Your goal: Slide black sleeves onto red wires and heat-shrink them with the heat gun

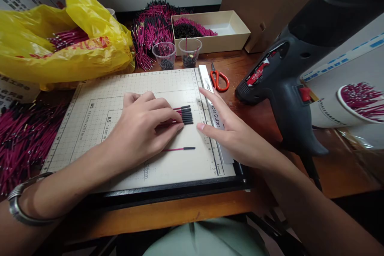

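Observation:
My left hand [147,118] lies over a row of thin magenta wires with black sleeves [187,115], its fingers bent down and closed on them. The sleeved ends stick out to the right, side by side; the rest of the wires is mostly hidden under the hand. One single magenta wire with a black sleeve [189,148] lies apart, nearer me. Both rest on the white gridded board of a paper cutter [180,168]. At the cutter's right edge strip [207,78], my right hand [231,128] is open, thumb and fingers apart, holding nothing.
Red-handled snips [220,81] lie beyond the strip. A dark heat gun [285,60] stands at right, beside a paper cup of wires [339,106]. Behind are two plastic cups [164,54], a cardboard tray [216,46], wire piles [153,28] and a yellow bag [99,62].

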Available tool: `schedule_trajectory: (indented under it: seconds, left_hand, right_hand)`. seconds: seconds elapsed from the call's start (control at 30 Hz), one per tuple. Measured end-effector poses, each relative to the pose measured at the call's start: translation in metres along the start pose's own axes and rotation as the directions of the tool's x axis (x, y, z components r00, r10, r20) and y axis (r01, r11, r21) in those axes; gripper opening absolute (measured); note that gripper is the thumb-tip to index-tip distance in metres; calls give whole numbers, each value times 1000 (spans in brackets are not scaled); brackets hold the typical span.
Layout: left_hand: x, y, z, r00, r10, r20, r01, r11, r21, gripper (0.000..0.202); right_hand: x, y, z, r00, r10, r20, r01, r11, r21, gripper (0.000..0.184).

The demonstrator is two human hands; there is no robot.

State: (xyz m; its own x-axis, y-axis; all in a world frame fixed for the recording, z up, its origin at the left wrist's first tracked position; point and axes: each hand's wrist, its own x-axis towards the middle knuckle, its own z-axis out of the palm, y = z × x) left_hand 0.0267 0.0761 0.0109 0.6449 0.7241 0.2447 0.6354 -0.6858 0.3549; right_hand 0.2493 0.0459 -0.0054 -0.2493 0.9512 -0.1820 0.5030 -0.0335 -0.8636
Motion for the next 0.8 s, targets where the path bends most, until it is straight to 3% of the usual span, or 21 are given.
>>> schedule_trajectory:
  seconds: [0.13,0.37,0.8]
  left_hand:
    - [-3,1,0,1000,26,-16,-26,1000,-11,25]
    - [-3,4,-7,997,49,66,-46,998,-51,18]
    - [-5,6,-4,995,77,62,-73,995,-75,17]
  right_hand:
    - [1,0,0,1000,-9,5,9,1000,2,84]
    - [-3,-2,-2,998,-1,55,1,1000,-3,92]
    - [-2,-2,-1,997,-11,72,13,1000,-24,91]
